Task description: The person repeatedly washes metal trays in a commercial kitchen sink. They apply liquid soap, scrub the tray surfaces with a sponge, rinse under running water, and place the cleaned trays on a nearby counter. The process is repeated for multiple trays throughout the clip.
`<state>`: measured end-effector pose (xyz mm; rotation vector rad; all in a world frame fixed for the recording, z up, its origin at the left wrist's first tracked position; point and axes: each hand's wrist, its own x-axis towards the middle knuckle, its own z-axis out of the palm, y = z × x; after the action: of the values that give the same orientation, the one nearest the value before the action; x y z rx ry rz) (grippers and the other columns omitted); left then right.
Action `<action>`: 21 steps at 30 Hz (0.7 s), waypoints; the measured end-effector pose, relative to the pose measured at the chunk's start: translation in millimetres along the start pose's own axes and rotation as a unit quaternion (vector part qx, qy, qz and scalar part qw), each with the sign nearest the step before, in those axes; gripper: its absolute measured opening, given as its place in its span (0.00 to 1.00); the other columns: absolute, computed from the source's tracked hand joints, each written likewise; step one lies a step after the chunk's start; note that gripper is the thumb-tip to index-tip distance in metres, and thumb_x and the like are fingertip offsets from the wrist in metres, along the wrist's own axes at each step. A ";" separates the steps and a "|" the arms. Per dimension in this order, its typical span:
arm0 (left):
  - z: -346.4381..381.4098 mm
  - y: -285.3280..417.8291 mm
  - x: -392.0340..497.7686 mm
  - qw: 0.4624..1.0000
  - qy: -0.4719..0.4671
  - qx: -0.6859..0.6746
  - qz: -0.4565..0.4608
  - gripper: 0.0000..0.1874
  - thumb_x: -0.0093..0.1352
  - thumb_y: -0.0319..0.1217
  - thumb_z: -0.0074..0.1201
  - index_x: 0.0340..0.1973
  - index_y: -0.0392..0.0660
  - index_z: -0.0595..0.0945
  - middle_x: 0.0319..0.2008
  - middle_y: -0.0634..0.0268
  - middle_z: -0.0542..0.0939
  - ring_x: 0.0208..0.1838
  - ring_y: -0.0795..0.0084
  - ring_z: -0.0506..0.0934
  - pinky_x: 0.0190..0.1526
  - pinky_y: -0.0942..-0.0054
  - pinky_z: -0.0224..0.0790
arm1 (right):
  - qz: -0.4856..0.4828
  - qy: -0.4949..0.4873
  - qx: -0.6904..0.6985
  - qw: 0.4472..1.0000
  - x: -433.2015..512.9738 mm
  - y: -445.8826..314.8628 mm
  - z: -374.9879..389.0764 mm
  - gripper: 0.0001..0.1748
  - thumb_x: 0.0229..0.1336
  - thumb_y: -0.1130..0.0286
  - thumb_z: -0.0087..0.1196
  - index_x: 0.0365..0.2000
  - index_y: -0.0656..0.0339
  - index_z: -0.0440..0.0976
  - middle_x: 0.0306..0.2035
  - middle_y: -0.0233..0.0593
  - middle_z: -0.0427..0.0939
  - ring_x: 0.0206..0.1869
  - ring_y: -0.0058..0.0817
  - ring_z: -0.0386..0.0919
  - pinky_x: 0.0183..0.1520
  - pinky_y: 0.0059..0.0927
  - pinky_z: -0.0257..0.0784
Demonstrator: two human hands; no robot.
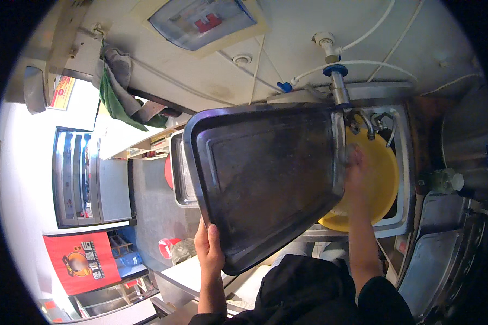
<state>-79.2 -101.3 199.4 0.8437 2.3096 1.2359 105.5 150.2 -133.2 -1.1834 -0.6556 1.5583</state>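
Note:
A large dark metal baking tray [268, 178] is held up, tilted, in front of me. My left hand [210, 248] grips its near left rim, with the thumb over the edge. At the tray's right end is my right hand [354, 160], blurred, over a yellow plastic basin [378, 183]; whether it holds anything I cannot tell. The basin sits in a sink [406, 162] below the metal taps [368, 124]. A metal pipe fitting with a blue ring [336, 70] stands just above the tray's far right corner.
Behind the sink, white hoses [356, 63] run along the wall. Cloths [122, 89] hang at upper left. Another metal tray [183, 174] lies beyond the held one. To the right are a clear bottle [447, 180] and several metal trays [431, 264]. A refrigerator [116, 191] stands at far left.

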 end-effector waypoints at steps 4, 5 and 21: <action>1.3 -0.8 -1.5 0.999 -0.004 -0.037 0.019 0.24 0.72 0.37 0.37 0.57 0.32 0.65 0.47 0.59 0.74 0.49 0.73 0.69 0.53 0.76 0.57 | -0.070 -0.153 0.006 0.986 -51.0 -45.2 140.1 0.17 0.59 0.74 0.49 0.50 0.63 0.69 0.50 0.37 0.70 0.50 0.24 0.67 0.54 0.25 0.62; 0.9 -1.9 -2.0 0.999 -0.003 -0.033 0.013 0.24 0.72 0.37 0.36 0.57 0.32 0.65 0.47 0.59 0.74 0.49 0.73 0.69 0.53 0.76 0.57 | -0.048 -0.145 0.010 0.988 -65.0 -59.1 167.4 0.16 0.58 0.75 0.49 0.48 0.64 0.70 0.48 0.36 0.71 0.49 0.24 0.68 0.53 0.24 0.62; 4.5 -7.6 11.3 0.967 0.207 0.049 -0.139 0.26 0.69 0.43 0.47 0.53 0.35 0.70 0.46 0.63 0.72 0.50 0.75 0.67 0.54 0.76 0.56 | -0.033 -0.544 -0.051 0.837 -274.2 -118.8 165.6 0.07 0.44 0.82 0.52 0.28 0.66 0.67 0.30 0.47 0.70 0.37 0.44 0.73 0.40 0.36 0.68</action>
<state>-87.5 -94.4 190.0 0.2856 2.7179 1.2717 -2.4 -42.1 127.7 -0.2047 -1.4944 2.0912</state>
